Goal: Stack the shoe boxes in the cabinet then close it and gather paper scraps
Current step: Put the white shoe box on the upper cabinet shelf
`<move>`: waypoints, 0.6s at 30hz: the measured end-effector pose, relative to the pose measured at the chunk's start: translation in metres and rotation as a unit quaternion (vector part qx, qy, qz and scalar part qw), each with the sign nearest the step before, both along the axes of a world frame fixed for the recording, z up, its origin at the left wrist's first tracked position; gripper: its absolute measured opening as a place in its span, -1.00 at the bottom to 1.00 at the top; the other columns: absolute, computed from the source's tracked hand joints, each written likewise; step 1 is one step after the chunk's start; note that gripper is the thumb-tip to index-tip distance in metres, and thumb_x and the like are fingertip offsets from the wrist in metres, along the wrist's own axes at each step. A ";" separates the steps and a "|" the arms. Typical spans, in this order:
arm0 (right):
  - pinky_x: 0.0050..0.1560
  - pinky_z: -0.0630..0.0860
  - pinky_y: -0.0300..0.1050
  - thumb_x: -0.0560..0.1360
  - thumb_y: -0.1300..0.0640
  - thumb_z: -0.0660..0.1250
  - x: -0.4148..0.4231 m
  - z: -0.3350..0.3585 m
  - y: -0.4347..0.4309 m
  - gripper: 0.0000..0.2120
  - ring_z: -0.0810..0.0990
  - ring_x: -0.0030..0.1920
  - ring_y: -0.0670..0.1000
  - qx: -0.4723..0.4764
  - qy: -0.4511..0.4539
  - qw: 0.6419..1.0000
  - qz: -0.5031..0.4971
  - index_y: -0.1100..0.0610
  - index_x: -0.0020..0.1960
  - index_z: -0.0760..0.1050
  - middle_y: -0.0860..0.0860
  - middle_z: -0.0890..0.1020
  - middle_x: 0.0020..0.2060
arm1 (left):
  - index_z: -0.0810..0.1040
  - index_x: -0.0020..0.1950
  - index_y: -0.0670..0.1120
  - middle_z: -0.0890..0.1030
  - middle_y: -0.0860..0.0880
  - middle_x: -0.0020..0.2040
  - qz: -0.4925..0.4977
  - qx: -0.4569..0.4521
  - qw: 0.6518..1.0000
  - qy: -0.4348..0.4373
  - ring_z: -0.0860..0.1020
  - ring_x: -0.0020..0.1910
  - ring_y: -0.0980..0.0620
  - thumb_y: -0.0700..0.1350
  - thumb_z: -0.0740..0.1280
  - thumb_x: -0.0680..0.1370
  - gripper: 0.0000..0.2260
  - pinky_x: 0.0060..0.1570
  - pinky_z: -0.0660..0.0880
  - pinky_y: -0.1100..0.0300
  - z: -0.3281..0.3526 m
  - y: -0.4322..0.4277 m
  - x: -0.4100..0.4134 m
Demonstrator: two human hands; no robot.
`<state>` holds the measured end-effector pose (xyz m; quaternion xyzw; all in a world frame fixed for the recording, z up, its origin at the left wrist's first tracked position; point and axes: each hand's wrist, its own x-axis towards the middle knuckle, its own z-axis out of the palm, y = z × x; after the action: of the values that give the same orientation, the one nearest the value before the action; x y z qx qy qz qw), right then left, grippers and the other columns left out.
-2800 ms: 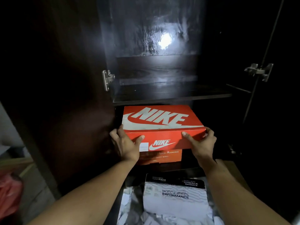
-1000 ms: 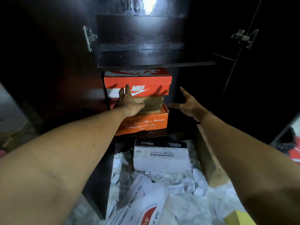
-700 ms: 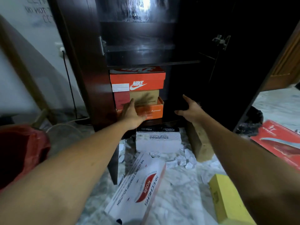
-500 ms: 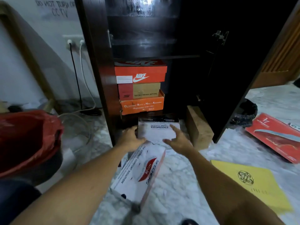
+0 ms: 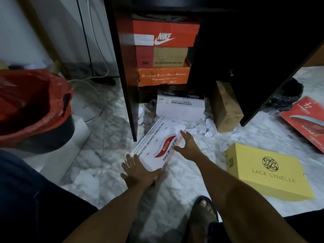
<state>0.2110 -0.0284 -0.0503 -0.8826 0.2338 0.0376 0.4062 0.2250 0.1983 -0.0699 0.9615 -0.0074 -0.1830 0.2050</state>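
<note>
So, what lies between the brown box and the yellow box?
A few paper scraps on the floor lie between the brown box and the yellow box; the head view shows this.

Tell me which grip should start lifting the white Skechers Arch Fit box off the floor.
Left, probably. The left grip lies flat over the Skechers box's near corner, thumb along its end; the right grip only touches its long side with spread fingers.

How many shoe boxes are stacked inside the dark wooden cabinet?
3: orange Nike cardboard box on top, red-and-brown box under it, orange box lowest. The dark right side may hide more.
</note>
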 end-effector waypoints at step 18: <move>0.45 0.25 0.05 0.11 -0.03 0.71 -0.029 -0.013 -0.035 0.28 0.20 0.53 0.12 0.027 0.014 0.993 -0.115 0.11 0.61 0.01 0.10 0.17 0.54 | -0.22 0.61 -0.11 -0.37 -0.06 0.58 -0.133 -0.132 0.982 -0.019 -0.20 0.59 -0.17 0.37 0.52 0.20 0.30 0.51 0.16 -0.06 -0.033 0.022 0.000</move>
<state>0.1820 -0.0639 -0.0635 -0.8379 0.3381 0.0092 0.4283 0.2248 0.2207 -0.1029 0.9196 -0.1635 -0.1882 0.3035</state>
